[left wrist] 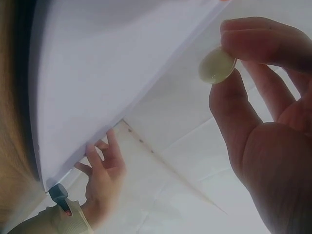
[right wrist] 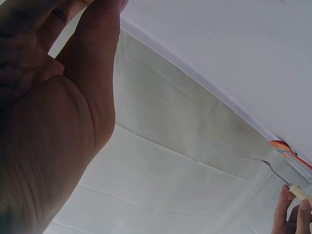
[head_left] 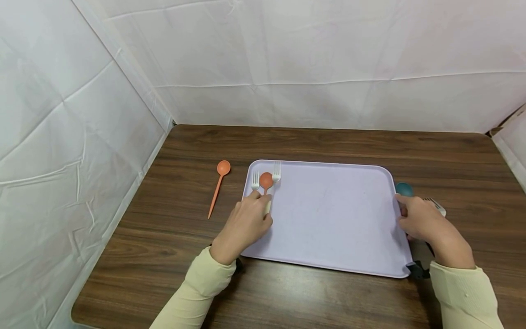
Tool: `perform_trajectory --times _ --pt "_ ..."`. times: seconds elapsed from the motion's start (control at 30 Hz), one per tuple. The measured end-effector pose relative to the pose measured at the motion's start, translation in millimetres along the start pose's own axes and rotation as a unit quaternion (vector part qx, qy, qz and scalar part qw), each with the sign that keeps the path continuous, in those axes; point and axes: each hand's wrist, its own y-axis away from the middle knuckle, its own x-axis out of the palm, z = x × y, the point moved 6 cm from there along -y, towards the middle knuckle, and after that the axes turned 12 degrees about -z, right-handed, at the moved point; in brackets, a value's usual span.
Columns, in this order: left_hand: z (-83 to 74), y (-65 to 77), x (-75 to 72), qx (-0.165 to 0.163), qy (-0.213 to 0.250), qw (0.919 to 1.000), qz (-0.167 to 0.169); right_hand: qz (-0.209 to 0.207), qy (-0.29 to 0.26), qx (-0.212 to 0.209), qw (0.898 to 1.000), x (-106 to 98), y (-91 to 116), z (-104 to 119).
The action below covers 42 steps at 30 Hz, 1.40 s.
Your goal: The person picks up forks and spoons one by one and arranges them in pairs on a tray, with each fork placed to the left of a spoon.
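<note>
My left hand (head_left: 245,221) is over the tray's left end, pinching the pale cream handle (right wrist: 298,192) of a metal fork (head_left: 277,171) between thumb and fingers. Its tines are raised off the tray in the right wrist view. An orange spoon (head_left: 266,180) and another fork (head_left: 255,180) lie on the lilac tray (head_left: 328,210) beside it, their handles partly hidden by the hand. At the tray's right rim, my right hand (head_left: 425,219) touches the edge with fairly straight fingers. Near it are a teal spoon (head_left: 404,189) and a fork (head_left: 437,206), both partly covered.
One more orange spoon (head_left: 218,185) lies left of the tray on the dark wooden table (head_left: 164,237). White sheeting (head_left: 312,100) hangs behind the table and along its left side.
</note>
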Motion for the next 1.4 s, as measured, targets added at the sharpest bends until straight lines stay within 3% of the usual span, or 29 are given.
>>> perform_trajectory --times 0.67,1.03,1.4 --pt "-14.0 -1.7 4.5 0.026 -0.001 0.9996 -0.009 0.003 -0.003 0.004 1.0 1.0 -1.3 -2.1" --pt "-18.4 -2.2 14.0 0.007 0.001 0.9995 0.031 0.001 -0.002 0.001 1.0 1.3 -1.0 -1.4" --pt "-28.3 -1.3 13.7 0.033 -0.003 0.9994 0.012 0.003 -0.002 -0.001 1.0 1.0 -1.0 -2.1"
